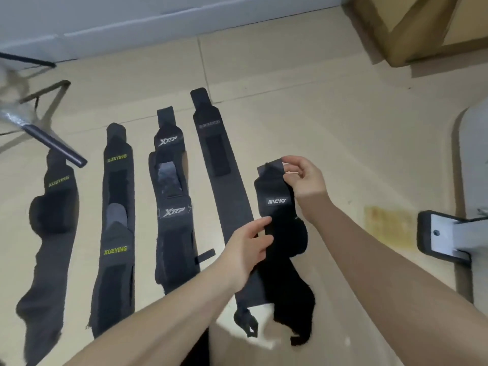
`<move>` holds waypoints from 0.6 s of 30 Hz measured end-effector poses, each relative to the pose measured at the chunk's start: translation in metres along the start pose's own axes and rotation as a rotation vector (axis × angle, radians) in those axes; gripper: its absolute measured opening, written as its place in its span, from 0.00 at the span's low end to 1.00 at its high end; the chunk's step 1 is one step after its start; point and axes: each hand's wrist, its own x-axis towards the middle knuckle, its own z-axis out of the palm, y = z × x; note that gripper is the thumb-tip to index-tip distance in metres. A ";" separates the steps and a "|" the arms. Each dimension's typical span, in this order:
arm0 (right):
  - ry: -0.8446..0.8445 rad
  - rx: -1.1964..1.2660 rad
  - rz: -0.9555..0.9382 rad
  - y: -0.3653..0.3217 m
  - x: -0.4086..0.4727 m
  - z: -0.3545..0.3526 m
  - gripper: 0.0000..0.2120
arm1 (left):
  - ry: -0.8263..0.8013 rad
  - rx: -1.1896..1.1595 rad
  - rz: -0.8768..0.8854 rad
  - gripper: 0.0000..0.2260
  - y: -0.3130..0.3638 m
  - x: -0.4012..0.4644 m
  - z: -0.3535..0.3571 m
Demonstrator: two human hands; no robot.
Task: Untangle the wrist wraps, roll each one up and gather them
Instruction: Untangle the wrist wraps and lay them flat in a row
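Note:
Several black wrist wraps lie stretched out side by side on the pale floor. From the left: a XUEYING wrap (52, 233) partly under a chair leg, a XUEYING pair (116, 233), an XTEP pair (173, 212), and a long plain wrap (224, 186). At the right is a black wrap with a white label (280, 215). My right hand (303, 178) pinches its grey tab at the far end. My left hand (250, 249) rests with straight fingers on its middle, beside a bulge in the fabric. Its near end lies crumpled by my forearm.
A metal chair leg (55, 146) crosses the leftmost wrap at the upper left. A cardboard box (422, 30) stands at the top right. A white furniture foot with a dark cap (443, 236) sits at the right edge. A wall runs along the top.

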 end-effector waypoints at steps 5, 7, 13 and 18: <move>0.091 0.131 -0.016 -0.007 0.060 0.015 0.18 | 0.040 0.052 0.064 0.18 0.028 0.054 -0.005; 0.079 0.173 -0.076 -0.020 0.084 0.019 0.20 | 0.073 0.120 0.107 0.19 0.052 0.076 -0.006; 0.004 -0.529 -0.215 0.011 0.077 0.030 0.23 | 0.265 1.277 0.263 0.30 0.066 0.131 -0.026; -0.223 -1.166 -0.228 0.087 0.009 0.040 0.28 | 0.158 1.522 0.224 0.52 0.004 0.127 -0.056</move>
